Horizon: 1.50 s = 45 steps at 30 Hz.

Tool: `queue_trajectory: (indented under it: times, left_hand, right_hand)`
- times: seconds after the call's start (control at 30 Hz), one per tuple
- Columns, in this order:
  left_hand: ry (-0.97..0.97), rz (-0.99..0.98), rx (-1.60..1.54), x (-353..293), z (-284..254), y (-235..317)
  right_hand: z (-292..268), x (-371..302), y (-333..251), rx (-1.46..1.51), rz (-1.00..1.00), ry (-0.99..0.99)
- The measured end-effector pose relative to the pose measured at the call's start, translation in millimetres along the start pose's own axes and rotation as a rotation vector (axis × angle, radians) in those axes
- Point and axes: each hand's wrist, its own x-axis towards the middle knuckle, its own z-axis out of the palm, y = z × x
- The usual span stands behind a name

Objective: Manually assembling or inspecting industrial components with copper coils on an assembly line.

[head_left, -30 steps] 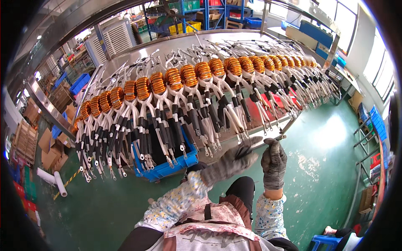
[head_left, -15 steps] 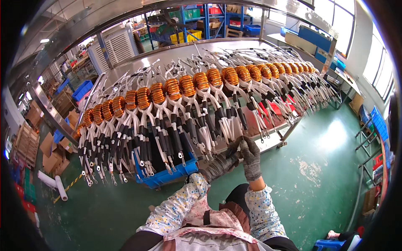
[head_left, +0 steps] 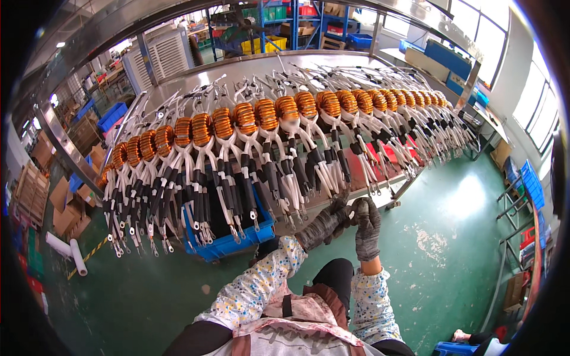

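A long row of copper-wound ring coils (head_left: 244,118) lies along a metal table (head_left: 261,62). White leads with black sleeves (head_left: 270,172) and metal ring terminals hang over its near edge. My left hand (head_left: 324,228), in a grey glove, is just below the hanging lead ends near the middle, its fingers bent and closed. Beside it my right hand (head_left: 367,232), gloved alike, points upward with its fingers pinched together. The fingertips of both hands nearly meet. A small pale spot shows between them, too small to name.
Under the leads at left stands a blue crate (head_left: 237,244). Red bins (head_left: 386,153) sit below the table at right. A metal frame post (head_left: 68,145) rises at the left. White rolls (head_left: 78,257) and cartons (head_left: 66,204) are on the green floor at far left.
Both hands have shifted slightly to the right and come a little apart at the fingertips. The view has moved slightly; the coils stay in their row.
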Motion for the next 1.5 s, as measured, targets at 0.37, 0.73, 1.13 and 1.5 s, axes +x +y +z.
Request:
queue_trajectory:
  times: [0.37,0.73,1.13,1.5]
  left_hand:
    - [0.077,0.188,-0.064,44.6,-23.7,-73.0]
    - [0.222,0.448,1.074,24.4,-39.7,-76.0]
    - [0.237,0.078,0.037,3.7,-37.3,-71.1]
    - [-0.016,0.105,1.128,-65.3,-21.0,-38.3]
  right_hand:
    - [17.0,15.6,15.6,-0.018,0.084,-0.053]
    - [41.5,26.8,18.0,0.042,0.145,0.014]
    - [27.5,66.3,63.0,-0.005,0.118,0.045]
    - [-5.7,86.8,112.9,-0.699,-0.137,0.042]
